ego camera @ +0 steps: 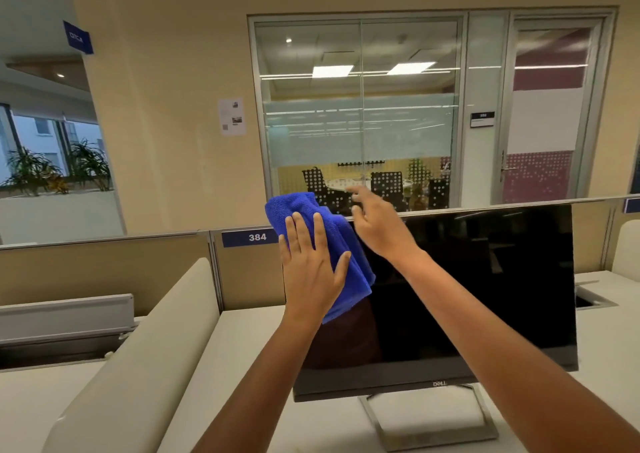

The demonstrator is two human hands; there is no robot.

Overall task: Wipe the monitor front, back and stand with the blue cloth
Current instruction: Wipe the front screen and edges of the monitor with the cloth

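Left hand (311, 272), flat, presses limp blue microfibre cloth (304, 210) on likely fragile black monitor (485, 279) — right hand (377, 224) released; brace top edge.

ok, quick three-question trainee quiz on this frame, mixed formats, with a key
1. True or false: the left hand presses the blue cloth against the monitor with flat fingers.
2. Where on the monitor does the cloth sit? A: upper left corner of the screen. B: lower right corner of the screen. C: on the stand base.
3. Fill in: the partition label to the left of the cloth reads ___.

Key: 1 true; 2 A; 3 384.
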